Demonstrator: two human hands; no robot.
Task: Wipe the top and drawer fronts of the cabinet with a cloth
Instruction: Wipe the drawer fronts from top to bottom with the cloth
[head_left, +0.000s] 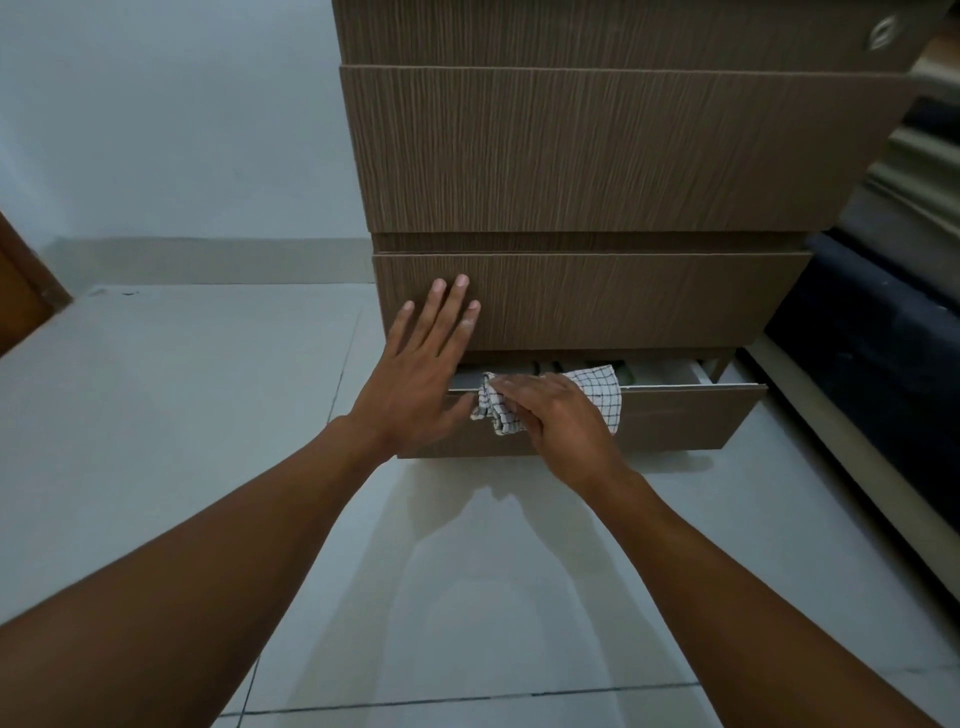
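Note:
A brown wood-grain cabinet (597, 156) with several stacked drawers fills the upper middle of the head view. Its bottom drawer (685, 415) is pulled out a little, and items show dimly inside. A white cloth with a thin dark check (597, 387) lies over that drawer's top edge. My right hand (550, 415) presses on the cloth and holds it against the edge. My left hand (426, 364) rests flat with fingers spread on the front of the drawer above, near its left end. The cabinet top is out of view.
Pale floor tiles (208, 415) stretch below and to the left of the cabinet. A white wall (182, 130) stands behind. A dark upholstered piece of furniture (872, 353) sits close on the right. A brown door edge (21, 291) shows at far left.

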